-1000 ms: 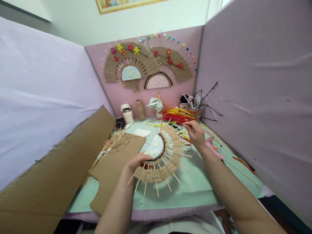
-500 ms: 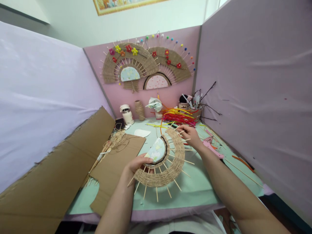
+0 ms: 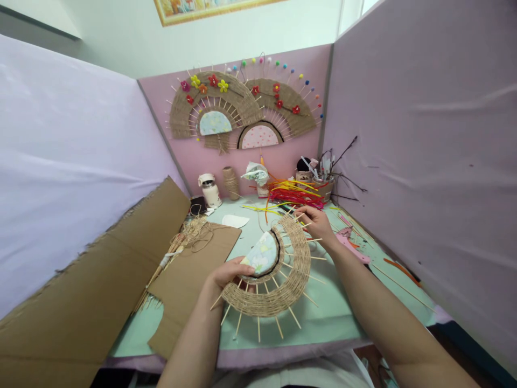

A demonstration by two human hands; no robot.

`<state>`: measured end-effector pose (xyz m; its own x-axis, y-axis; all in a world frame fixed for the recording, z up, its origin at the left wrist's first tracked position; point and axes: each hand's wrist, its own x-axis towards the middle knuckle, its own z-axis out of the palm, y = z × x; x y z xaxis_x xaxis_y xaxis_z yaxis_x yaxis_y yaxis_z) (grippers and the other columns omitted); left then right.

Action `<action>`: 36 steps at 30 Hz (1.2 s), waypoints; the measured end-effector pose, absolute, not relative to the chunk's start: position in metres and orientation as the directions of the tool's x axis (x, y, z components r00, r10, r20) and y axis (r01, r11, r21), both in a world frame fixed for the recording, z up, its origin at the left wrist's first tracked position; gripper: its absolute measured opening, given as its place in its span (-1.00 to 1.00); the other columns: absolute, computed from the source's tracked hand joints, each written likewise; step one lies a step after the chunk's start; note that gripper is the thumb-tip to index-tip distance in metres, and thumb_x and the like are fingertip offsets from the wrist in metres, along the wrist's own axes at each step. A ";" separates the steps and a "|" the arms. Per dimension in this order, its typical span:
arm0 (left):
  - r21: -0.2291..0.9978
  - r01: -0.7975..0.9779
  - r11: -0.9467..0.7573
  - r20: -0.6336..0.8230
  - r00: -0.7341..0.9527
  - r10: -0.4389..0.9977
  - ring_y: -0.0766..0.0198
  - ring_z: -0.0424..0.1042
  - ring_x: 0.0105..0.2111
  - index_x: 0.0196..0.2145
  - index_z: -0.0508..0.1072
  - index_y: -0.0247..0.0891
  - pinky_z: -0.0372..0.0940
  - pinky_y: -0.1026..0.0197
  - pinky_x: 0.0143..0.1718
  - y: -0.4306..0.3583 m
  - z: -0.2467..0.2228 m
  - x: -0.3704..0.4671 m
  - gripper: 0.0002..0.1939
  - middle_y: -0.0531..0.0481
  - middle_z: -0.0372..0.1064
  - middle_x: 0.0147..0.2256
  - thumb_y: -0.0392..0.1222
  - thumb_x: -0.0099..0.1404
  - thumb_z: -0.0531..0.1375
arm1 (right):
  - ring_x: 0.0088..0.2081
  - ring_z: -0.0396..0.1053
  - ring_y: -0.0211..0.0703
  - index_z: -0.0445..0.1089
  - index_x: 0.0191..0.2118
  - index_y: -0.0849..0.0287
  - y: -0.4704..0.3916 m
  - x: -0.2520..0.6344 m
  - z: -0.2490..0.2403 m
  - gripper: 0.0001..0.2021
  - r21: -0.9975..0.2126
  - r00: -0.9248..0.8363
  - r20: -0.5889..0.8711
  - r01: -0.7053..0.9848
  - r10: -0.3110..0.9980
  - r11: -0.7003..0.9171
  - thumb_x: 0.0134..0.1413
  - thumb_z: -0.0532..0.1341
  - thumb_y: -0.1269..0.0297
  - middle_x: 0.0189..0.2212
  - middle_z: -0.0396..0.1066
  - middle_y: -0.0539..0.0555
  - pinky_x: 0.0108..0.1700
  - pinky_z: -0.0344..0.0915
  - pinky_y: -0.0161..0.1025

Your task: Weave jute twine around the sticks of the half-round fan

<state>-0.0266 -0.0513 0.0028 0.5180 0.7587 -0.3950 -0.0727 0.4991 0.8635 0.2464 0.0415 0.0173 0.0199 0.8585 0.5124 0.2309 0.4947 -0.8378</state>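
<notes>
Rightward and slightly down, the woven fan (image 3: 301, 264) has been shifted since the earlier frame, while the right hand (image 3: 317, 222) is kept at its upper end. That end of the band is thus brought close under the fingers. The fan is held tilted above the worktop (image 3: 335, 312), its patterned half-disc clamped in the left hand's (image 3: 229, 271) grip. The right grip is pinched together among the upper sticks; whether a strand or a stick is caught in it cannot be told. Close access to the rim is hampered by the projecting sticks. Just beyond the right hand, coloured stems (image 3: 297, 196) are heaped; a pink tool (image 3: 355, 250) is laid beside the right forearm, and tangled twine (image 3: 197, 230) by the cardboard (image 3: 196, 285).
</notes>
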 end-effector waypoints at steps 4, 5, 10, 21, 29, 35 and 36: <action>0.861 -0.053 0.506 -0.406 0.527 0.747 0.26 0.36 -0.71 -0.29 0.45 -0.40 0.17 0.31 -0.71 -0.050 0.001 -0.027 -0.52 -0.05 0.43 -0.61 -0.11 -0.19 0.37 | -0.45 0.29 -0.20 0.42 -0.43 0.15 0.039 0.250 0.019 -0.83 -0.749 0.110 0.636 0.325 0.764 0.577 0.03 0.19 0.18 -0.50 0.41 0.03 -0.33 0.25 -0.24; 0.860 -0.053 0.508 -0.407 0.530 0.744 0.26 0.36 -0.71 -0.30 0.45 -0.39 0.16 0.31 -0.71 -0.050 0.001 -0.027 -0.53 -0.05 0.43 -0.62 -0.10 -0.19 0.37 | -0.43 0.30 -0.19 0.42 -0.42 0.15 0.039 0.251 0.019 -0.84 -0.718 0.133 0.674 0.349 0.727 0.602 0.05 0.19 0.19 -0.48 0.41 0.03 -0.29 0.25 -0.23; 0.849 -0.047 0.526 -0.426 0.528 0.735 0.28 0.36 -0.71 -0.39 0.44 -0.36 0.16 0.32 -0.71 -0.053 0.004 -0.023 -0.60 -0.01 0.42 -0.63 -0.14 -0.22 0.39 | -0.35 0.33 -0.15 0.42 -0.36 0.13 0.040 0.256 0.022 -0.85 -0.631 0.161 0.765 0.381 0.623 0.676 0.10 0.17 0.20 -0.41 0.42 0.05 -0.23 0.25 -0.20; 0.834 0.026 0.551 -0.452 0.605 0.655 0.26 0.37 -0.69 -0.38 0.45 -0.39 0.20 0.30 -0.70 -0.054 0.001 -0.020 -0.60 -0.02 0.41 -0.62 -0.14 -0.21 0.38 | -0.46 0.28 -0.22 0.44 -0.37 0.17 0.041 0.255 0.025 -0.83 -0.823 0.026 0.545 0.203 0.838 0.530 0.00 0.18 0.20 -0.48 0.40 0.02 -0.38 0.20 -0.27; 0.857 0.030 0.514 -0.431 0.586 0.686 0.27 0.37 -0.69 -0.39 0.43 -0.36 0.21 0.31 -0.68 -0.052 0.001 -0.019 -0.59 -0.01 0.42 -0.61 -0.10 -0.21 0.38 | -0.52 0.23 -0.26 0.42 -0.43 0.24 0.038 0.245 0.023 -0.73 -0.958 -0.207 0.264 0.053 0.942 0.280 -0.14 0.28 0.09 -0.55 0.36 0.02 -0.49 0.14 -0.32; 0.885 -0.022 0.465 -0.395 0.494 0.774 0.29 0.38 -0.66 -0.33 0.41 -0.33 0.18 0.33 -0.66 -0.051 0.007 -0.015 -0.56 0.00 0.43 -0.59 -0.07 -0.17 0.36 | -0.61 0.11 -0.34 0.42 -0.40 0.19 0.041 0.248 0.021 -0.74 -0.981 -0.133 0.193 -0.060 0.972 0.186 -0.17 0.30 0.09 -0.63 0.27 -0.06 -0.57 0.00 -0.36; 0.887 -0.011 0.461 -0.400 0.479 0.781 0.29 0.39 -0.65 -0.32 0.41 -0.33 0.19 0.33 -0.65 -0.051 0.009 -0.013 -0.57 0.00 0.44 -0.58 -0.07 -0.16 0.36 | -0.63 0.06 -0.37 0.42 -0.39 0.19 0.043 0.248 0.021 -0.74 -0.982 -0.129 0.169 -0.103 0.977 0.156 -0.17 0.30 0.10 -0.66 0.23 -0.08 -0.58 -0.04 -0.37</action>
